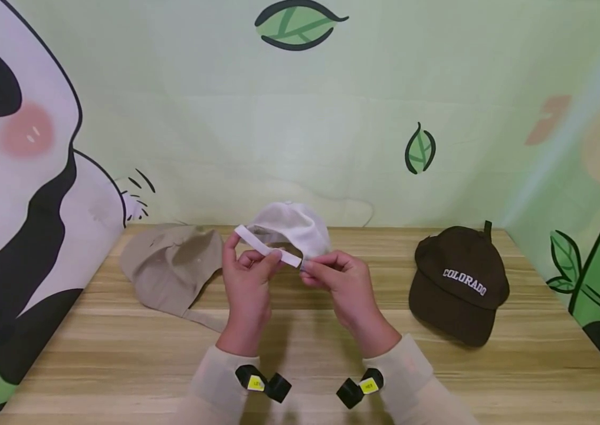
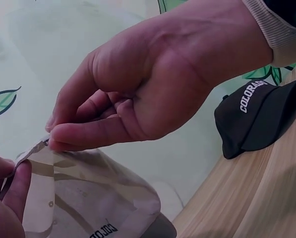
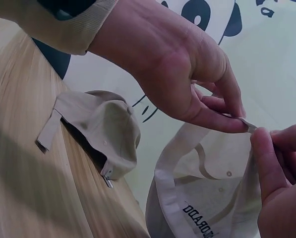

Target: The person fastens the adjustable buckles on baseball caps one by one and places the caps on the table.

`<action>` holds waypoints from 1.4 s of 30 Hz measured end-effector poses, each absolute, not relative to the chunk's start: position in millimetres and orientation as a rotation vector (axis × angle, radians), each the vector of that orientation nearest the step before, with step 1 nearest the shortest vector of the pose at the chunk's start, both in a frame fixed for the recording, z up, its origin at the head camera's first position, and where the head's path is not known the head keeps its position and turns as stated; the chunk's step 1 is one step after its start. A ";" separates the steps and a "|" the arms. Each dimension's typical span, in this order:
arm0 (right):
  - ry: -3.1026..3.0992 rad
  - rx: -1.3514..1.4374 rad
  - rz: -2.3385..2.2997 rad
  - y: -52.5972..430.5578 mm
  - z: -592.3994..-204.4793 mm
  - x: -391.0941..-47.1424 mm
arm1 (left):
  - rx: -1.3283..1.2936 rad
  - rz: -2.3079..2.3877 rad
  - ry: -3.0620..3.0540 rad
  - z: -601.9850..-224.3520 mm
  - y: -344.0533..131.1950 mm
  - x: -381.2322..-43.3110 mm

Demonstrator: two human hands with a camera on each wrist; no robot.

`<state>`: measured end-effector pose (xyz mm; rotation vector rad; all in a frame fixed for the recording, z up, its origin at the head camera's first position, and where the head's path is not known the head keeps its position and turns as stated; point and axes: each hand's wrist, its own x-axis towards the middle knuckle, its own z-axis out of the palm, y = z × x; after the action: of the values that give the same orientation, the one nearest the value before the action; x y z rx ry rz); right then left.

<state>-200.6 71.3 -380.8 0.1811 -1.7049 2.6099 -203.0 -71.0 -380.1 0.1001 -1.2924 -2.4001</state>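
Observation:
In the head view both hands hold the back strap (image 1: 257, 241) of a white baseball cap (image 1: 300, 221), raised over the table with its back opening toward me. My left hand (image 1: 249, 289) pinches the strap between thumb and fingers, its free end standing up by the index finger. At the strap's other end, my right hand (image 1: 344, 283) pinches the band beside the opening; its fingertips hide what lies there. The left wrist view shows dark lettering (image 2: 103, 231) on the cap, partly cut off. The right wrist view looks on the cap's rim (image 3: 165, 183) and the pinching fingers.
A tan cap (image 1: 169, 265) lies at the left of the wooden table (image 1: 310, 342), its strap undone. On the right lies a dark brown cap (image 1: 459, 283) lettered COLORADO. A printed backdrop (image 1: 199, 118) with a panda and leaves stands behind the table.

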 end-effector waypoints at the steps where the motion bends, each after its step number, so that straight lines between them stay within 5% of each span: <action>1: -1.696 0.170 2.609 70.7 -380.9 -200.9 | 0.099 -2.400 -1.286 -380.2 -70.7 -202.9; 42: -1.577 0.055 2.627 56.6 -381.2 -195.0 | 0.189 -2.265 -1.361 -385.6 -61.1 -196.4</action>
<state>-195.0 56.6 -381.2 0.0548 -1.5772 2.6271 -196.4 -61.1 -385.6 0.1892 -1.3609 -2.2654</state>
